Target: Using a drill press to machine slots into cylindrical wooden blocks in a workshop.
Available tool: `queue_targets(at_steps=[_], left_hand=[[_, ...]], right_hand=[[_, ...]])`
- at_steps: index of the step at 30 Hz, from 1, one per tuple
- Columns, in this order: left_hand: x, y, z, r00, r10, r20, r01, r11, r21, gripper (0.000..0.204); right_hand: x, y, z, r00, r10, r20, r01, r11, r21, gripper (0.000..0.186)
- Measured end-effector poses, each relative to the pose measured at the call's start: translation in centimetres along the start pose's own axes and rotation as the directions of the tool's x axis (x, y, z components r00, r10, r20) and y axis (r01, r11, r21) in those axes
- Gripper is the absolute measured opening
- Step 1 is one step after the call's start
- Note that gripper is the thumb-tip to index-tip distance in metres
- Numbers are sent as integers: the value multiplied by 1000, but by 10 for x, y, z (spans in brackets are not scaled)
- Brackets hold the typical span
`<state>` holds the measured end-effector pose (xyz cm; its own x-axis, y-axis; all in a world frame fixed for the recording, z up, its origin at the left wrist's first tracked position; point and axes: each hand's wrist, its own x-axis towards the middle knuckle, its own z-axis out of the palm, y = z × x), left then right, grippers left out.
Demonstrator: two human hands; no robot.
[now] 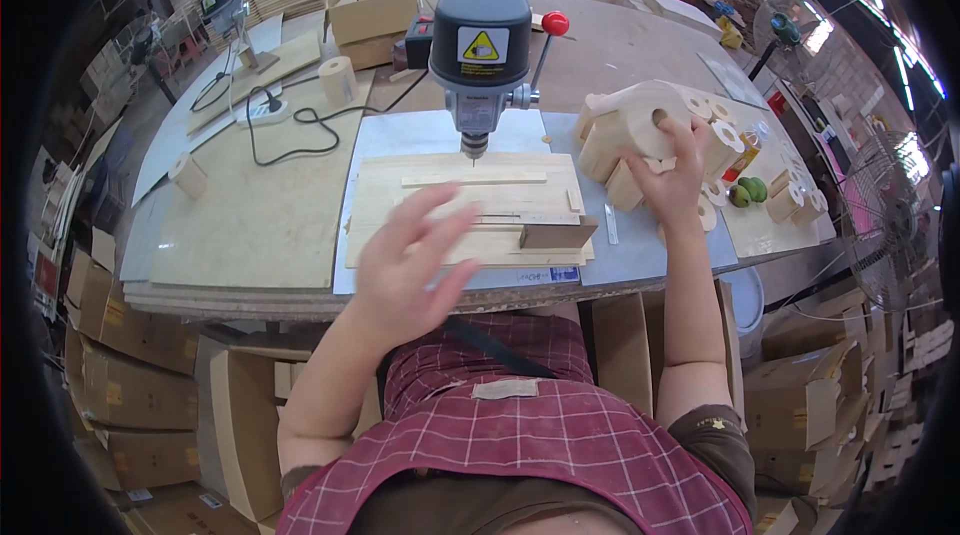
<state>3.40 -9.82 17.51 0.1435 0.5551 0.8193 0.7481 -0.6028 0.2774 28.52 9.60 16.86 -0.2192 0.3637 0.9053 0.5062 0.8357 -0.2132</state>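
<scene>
My right hand [675,175] is at the pile on the right, thumb and fingers spanning a pale, rounded wooden block [648,123] with a round hole in its face. Other wooden blocks [600,150] stand against it. My left hand [405,260] hovers, fingers apart and holding nothing, over the near left side of a flat wooden jig [385,185]. Above the jig is a bench drill press [480,30] with a red-knobbed lever [555,24]; its thin bit points down at the board. A brown stop block [560,235] sits at the jig's near right.
Wooden cylinders with holes [722,145], green fruit [745,193] and a bottle [745,150] are at the right. A black cable [330,140] runs left to a power strip [265,110]. An open carton [372,27] stands behind; more cartons [250,435] lie below the table edge.
</scene>
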Motion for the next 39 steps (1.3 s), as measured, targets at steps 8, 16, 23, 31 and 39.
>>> queue_targets(at_steps=[8,16,23,31,39], left_hand=[[21,11,42,963,250,99,-269,911,313,50],[9,12,21,972,200,119,-226,934,276,52],[-14,-5,12,996,-29,90,21,996,90,59],[-92,-63,14,447,-888,-110,484,343,-805,48],[-104,-79,49,132,-987,91,567,0,-824,46]], right_hand=[[-7,-103,-16,958,-165,235,94,954,286,49],[-19,-119,6,917,-181,357,0,892,452,60],[-38,-109,32,903,-117,413,-284,558,780,79],[-49,-33,18,875,182,448,-210,978,12,71],[-114,4,42,595,376,710,-606,791,89,39]])
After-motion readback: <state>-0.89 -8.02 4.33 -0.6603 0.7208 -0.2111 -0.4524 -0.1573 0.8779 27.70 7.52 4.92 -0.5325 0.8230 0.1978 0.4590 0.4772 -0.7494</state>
